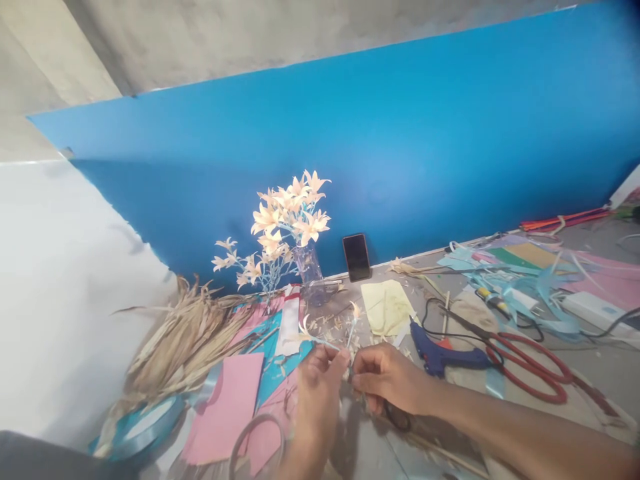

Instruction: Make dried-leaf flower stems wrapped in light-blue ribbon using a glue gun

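Note:
Near the front middle, my left hand (320, 380) is closed in a pinch on the thin pale-blue stems of small artificial flowers (355, 311). Their cream petals stick up and out to the left beyond my fingertips. My right hand (385, 379) is almost touching it, with thumb and fingers pressed together by the stems' lower part; what they pinch is too small to tell. Under this hand shows a dark looped handle (397, 417). Behind, a clear vase (309, 267) holds a bunch of finished cream flowers (290, 210), with more flower sprays (255, 270) to its left.
Dried husks (170, 340), pink sheets (225, 407) and a blue ribbon roll (150, 427) lie left. A phone (357, 257) leans on the blue board (425, 133). Right are a yellow sheet (387, 307), blue glue gun (440, 353), red-handled scissors (535, 367) and ribbon scraps (555, 300).

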Motion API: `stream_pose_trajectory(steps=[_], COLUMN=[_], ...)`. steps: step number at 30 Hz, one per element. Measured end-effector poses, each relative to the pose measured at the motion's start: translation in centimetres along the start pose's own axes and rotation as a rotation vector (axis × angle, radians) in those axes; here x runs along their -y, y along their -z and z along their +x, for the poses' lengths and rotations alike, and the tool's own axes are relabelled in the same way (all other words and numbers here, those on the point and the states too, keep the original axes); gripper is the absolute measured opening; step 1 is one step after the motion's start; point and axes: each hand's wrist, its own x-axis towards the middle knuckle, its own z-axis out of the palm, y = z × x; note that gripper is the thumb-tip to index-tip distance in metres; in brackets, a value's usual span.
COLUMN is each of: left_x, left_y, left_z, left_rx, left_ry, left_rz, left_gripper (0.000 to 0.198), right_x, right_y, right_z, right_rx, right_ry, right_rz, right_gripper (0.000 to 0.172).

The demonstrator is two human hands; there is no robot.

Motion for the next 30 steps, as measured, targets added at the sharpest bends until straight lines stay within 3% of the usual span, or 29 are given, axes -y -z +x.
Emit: stream_pose_trajectory(steps=[4, 12, 21, 30], left_x=[-0.61, -0.38, -0.50, -0.66], left_y=[0.37, 0.12, -0.12, -0.22], left_z=[0.21, -0.16, -0.26, -0.26], left_rx=[0.060, -0.020, 0.003, 0.047], left_ry=[-0.116, -0.390, -0.371, -0.318], left_rz=[0.158, 0.326, 0.246, 0.205], left_gripper=[0.026, 0.030, 0.022, 0.024], right_x=[-0.10, 0.09, 0.08, -0.12], right_y=[0.29, 0.26, 0.31, 0.31], right_z=[0.23, 0.09, -0.05, -0.06], right_rx=[-0.060, -0.109, -0.032, -0.041], right_ry=[0.061, 0.151, 0.106, 0.077], right_rz=[-0.017, -0.066, 0.041, 0.080], right_gripper=[0.020, 0.018, 0.024, 0.021])
